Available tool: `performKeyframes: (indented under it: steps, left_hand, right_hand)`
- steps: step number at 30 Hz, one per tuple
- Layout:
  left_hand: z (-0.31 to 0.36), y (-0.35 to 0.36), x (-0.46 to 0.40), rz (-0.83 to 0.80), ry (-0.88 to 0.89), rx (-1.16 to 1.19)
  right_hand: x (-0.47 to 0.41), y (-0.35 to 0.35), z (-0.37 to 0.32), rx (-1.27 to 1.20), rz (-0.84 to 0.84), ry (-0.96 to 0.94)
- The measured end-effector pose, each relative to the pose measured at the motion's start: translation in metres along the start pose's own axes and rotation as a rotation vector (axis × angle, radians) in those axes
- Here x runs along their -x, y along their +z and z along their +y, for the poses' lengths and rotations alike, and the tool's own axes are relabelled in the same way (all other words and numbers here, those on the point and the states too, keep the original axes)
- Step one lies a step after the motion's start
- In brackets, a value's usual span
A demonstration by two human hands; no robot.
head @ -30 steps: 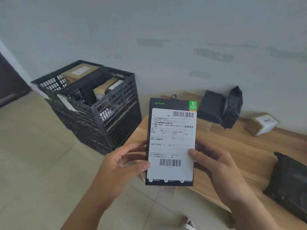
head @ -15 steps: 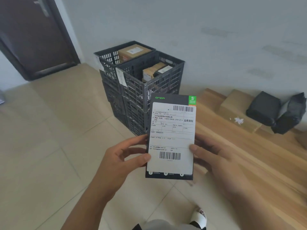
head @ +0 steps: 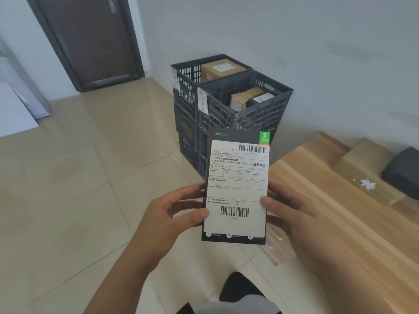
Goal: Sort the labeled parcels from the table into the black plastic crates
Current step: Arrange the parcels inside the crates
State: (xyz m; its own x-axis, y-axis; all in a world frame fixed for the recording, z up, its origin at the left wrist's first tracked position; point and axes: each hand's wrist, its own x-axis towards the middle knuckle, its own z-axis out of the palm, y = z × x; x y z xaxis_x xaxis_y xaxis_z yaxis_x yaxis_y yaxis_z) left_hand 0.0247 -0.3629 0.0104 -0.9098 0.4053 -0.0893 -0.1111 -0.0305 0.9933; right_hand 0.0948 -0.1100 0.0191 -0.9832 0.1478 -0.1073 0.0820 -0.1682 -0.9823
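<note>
Beige tiled floor and pale wall are seen, dark door at far left corner. Flat black parcel is held upright over floor, label turned to face, probably for reading before sorting. Left hand and right hand are clamped on its side edges. Black crates are stacked beyond wooden table end, some parcels already inside.

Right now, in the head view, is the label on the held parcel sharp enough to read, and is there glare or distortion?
Head view: the white label on the flat black parcel is fairly sharp, with barcodes and larger print legible and small print blurred; no glare, only soft dim light; the wide lens bends the door frame and the table edge.
</note>
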Motion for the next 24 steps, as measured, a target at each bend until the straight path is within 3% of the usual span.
performKeyframes:
  steps: [10, 24]
  left_hand:
    - [-0.024, -0.062, -0.05, 0.159, -0.165, 0.031]
    - [0.03, -0.184, -0.306, 0.227, -0.212, -0.011]
  right_hand:
    - [-0.111, 0.044, 0.042, -0.067, -0.06, 0.153]
    - [-0.407, 0.103, 0.015, -0.074, -0.103, 0.214]
